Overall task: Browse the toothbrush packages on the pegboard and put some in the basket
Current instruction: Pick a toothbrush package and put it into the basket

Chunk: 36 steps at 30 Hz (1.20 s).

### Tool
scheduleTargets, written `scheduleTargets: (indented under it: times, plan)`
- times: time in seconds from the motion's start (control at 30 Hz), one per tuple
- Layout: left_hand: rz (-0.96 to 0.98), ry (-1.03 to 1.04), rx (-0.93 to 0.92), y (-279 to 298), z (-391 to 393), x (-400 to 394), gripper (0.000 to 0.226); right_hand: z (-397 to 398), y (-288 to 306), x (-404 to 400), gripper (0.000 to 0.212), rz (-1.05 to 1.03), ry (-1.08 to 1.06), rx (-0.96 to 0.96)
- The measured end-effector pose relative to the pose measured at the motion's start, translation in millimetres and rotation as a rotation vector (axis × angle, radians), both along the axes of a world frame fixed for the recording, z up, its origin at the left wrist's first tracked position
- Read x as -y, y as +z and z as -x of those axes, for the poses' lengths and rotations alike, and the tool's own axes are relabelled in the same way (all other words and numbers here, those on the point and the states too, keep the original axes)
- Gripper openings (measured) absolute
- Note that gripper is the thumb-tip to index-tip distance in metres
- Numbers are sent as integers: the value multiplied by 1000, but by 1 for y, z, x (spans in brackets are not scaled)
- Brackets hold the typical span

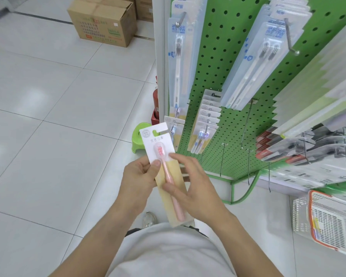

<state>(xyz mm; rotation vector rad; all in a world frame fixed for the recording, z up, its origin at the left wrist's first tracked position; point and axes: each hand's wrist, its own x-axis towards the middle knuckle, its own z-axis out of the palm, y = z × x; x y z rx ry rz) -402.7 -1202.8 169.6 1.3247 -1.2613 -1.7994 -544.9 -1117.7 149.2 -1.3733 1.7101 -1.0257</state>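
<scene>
Both hands hold one toothbrush package (168,172) upright before the body: left hand (137,179) grip pinched on its left edge, thumb on the card front; right hand (190,186) grip closed round the right edge, thumb across the pink brush handle. Up and right of the grip, more packages hang on the green pegboard (224,62); the basket (328,222) stands low, far right of the grip, on the floor

Bright, even indoor light — soft white glare patches on the tiled floor (54,100) toward nine o'clock, shadows faint. Wide-angle bending leans the pegboard (224,62) at one o'clock. Packages (320,80) at three o'clock smear into blur — perhaps motion; the centre stays sharp.
</scene>
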Motion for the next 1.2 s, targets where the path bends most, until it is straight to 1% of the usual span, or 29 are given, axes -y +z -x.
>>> scheduleTargets:
  times: [0.07,0.13,0.2,0.27,0.37,0.5,0.6,0.73,0.83,0.9,1.0,1.1,1.2]
  plan:
    - [19,-50,32,0,0,3,20,1,-1,5,58,-2,-22,66]
    - [47,-13,60,2,3,4,19,1,-4,9,59,-11,-35,105]
    - [87,73,97,4,8,5,23,2,-7,14,66,-27,-59,130]
    - [150,143,108,5,14,8,22,3,-12,18,75,-37,-72,141]
    - [261,120,149,4,22,16,23,4,-19,22,84,-42,-87,183]
    - [320,22,214,-3,27,31,19,5,-26,26,88,-69,-114,125]
    - [327,-77,279,-10,29,38,25,5,-31,29,88,-93,-118,70]
    - [364,-137,355,-19,31,40,40,5,-40,33,88,-134,-121,38]
    - [404,-131,339,-24,35,39,62,3,-46,36,89,-150,-136,41]
    - [457,-134,349,-29,37,41,69,2,-50,37,89,-153,-141,38]
    - [526,-158,389,-41,39,46,66,2,-50,41,89,-171,-148,17]
    - [545,-212,437,-49,39,51,62,5,-48,46,91,-191,-126,-24]
    - [572,-229,436,-52,40,55,60,8,-49,50,88,-211,-131,-88]
